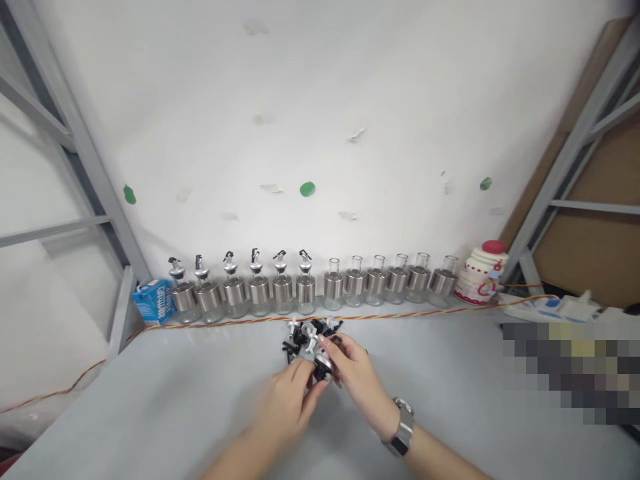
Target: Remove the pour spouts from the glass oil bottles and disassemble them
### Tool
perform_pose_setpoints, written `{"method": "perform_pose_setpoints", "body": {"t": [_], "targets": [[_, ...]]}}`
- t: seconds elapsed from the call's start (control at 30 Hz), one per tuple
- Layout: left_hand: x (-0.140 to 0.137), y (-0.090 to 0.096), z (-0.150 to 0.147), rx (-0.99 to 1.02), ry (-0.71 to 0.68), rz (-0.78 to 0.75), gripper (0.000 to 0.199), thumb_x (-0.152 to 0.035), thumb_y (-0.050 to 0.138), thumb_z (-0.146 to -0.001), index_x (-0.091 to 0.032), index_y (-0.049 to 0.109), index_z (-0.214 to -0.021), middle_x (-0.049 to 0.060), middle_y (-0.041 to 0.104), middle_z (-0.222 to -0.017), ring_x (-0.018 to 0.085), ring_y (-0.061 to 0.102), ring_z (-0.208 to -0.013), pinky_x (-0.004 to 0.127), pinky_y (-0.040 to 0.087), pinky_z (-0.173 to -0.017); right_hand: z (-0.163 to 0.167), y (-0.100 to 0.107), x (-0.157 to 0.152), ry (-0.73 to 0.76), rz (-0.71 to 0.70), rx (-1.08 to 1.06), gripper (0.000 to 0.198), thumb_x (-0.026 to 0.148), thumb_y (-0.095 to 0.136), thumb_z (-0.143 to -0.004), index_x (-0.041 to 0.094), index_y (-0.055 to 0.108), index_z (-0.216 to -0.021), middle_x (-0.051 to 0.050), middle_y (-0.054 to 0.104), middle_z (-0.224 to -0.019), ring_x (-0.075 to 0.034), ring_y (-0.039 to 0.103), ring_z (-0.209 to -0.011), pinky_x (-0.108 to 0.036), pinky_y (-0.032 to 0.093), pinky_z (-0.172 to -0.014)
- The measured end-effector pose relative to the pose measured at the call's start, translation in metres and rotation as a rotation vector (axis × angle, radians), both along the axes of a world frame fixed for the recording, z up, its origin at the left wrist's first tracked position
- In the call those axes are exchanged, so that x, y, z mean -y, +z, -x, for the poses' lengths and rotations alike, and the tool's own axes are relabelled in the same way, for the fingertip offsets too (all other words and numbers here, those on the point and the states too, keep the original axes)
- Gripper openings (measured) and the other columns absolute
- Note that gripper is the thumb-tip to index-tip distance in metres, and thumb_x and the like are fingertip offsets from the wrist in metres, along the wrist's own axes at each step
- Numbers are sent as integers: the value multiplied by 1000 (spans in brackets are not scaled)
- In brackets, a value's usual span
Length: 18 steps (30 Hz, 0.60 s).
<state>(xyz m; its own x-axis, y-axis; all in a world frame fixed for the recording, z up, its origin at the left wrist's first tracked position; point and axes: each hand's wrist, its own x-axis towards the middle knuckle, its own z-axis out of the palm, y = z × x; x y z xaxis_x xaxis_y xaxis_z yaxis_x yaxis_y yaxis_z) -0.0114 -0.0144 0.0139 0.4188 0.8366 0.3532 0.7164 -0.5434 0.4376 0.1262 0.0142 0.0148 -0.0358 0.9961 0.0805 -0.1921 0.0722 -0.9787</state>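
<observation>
Both hands meet over the front middle of the grey table around one silver-and-black bottle pourer (323,367). My left hand (290,393) grips its black lower end between thumb and fingers. On its upper part, the fingers of my right hand (353,370) are closed; a metal-banded watch (401,427) is on that wrist. Just beyond the hands lies a small heap of loose pourer parts (300,333), black and silver, partly hidden by the fingers. Behind it stands a row of glass bottles with steel sleeves; those on the left carry pourers (257,260), while those on the right (379,280) have bare necks.
A red-and-yellow twisted cord (225,322) runs across the table before the bottles. At the row's left end is a blue carton (154,302), at its right a white jar with a red lid (481,272). A white power strip (550,307) lies farther right, near a pixelated patch.
</observation>
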Motion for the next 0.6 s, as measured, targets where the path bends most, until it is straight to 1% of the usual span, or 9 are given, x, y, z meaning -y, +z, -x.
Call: {"method": "perform_pose_setpoints", "body": {"t": [0.07, 0.13, 0.23, 0.3, 0.37, 0.43, 0.5, 0.53, 0.6], "targets": [[0, 1, 0, 2, -4, 13, 18, -33, 34, -85, -21, 47, -83, 3, 57, -76, 17, 55, -68, 24, 39, -58, 1, -1, 0, 17, 30, -34, 29, 45, 58, -69, 18, 50, -64, 7, 43, -44, -7, 33, -36, -19, 25, -35], [1, 0, 0, 28, 3, 23, 18, -33, 33, -85, -21, 46, -85, 3, 58, -79, 17, 55, -70, 25, 39, -59, 2, -2, 2, 26, 33, -91, 30, 45, 60, -68, 18, 50, -66, 8, 42, -43, -6, 34, -36, -19, 26, -36], [0, -5, -1, 102, 24, 29, 17, -33, 33, -85, -21, 43, -91, 4, 59, -83, 18, 56, -72, 25, 39, -59, 4, 0, 7, 63, 64, -185, 31, 46, 61, -66, 17, 49, -67, 10, 36, -37, -4, 28, -33, -18, 24, -35], [-1, -10, -2, 179, 34, 11, 17, -32, 32, -85, -20, 39, -95, 4, 59, -79, 17, 57, -68, 25, 40, -58, 6, 2, 10, 126, 101, -264, 32, 46, 61, -67, 17, 49, -68, 11, 35, -35, -4, 27, -32, -17, 25, -37], [-3, -15, -2, 236, 43, -21, 16, -31, 29, -86, -19, 37, -93, 2, 57, -71, 15, 56, -62, 24, 39, -56, 7, 3, 13, 196, 127, -314, 33, 48, 59, -68, 17, 47, -68, 10, 39, -35, -4, 30, -32, -18, 28, -39], [-5, -18, -2, 247, 65, -62, 15, -30, 28, -86, -19, 38, -88, 1, 55, -66, 14, 53, -58, 24, 37, -55, 9, 0, 13, 234, 144, -277, 34, 50, 56, -70, 18, 44, -66, 8, 42, -36, -5, 34, -31, -19, 29, -37], [-6, -18, -1, 246, 95, -82, 16, -30, 28, -86, -20, 40, -84, 1, 52, -66, 14, 51, -57, 24, 36, -55, 11, -5, 12, 239, 155, -168, 36, 53, 52, -71, 19, 41, -64, 7, 44, -36, -7, 37, -31, -19, 28, -34], [-6, -18, -1, 258, 117, -70, 17, -30, 27, -87, -20, 40, -82, 1, 51, -66, 14, 49, -57, 24, 35, -56, 12, -8, 11, 231, 147, -112, 37, 54, 50, -72, 19, 40, -63, 7, 44, -35, -7, 37, -30, -19, 28, -33], [-4, -15, -3, 319, 150, 7, 20, -31, 26, -88, -20, 41, -79, 0, 50, -66, 13, 48, -58, 23, 34, -56, 12, -12, 8, 207, 106, -43, 37, 54, 48, -74, 19, 38, -62, 9, 39, -33, -6, 33, -29, -20, 31, -36]]}}
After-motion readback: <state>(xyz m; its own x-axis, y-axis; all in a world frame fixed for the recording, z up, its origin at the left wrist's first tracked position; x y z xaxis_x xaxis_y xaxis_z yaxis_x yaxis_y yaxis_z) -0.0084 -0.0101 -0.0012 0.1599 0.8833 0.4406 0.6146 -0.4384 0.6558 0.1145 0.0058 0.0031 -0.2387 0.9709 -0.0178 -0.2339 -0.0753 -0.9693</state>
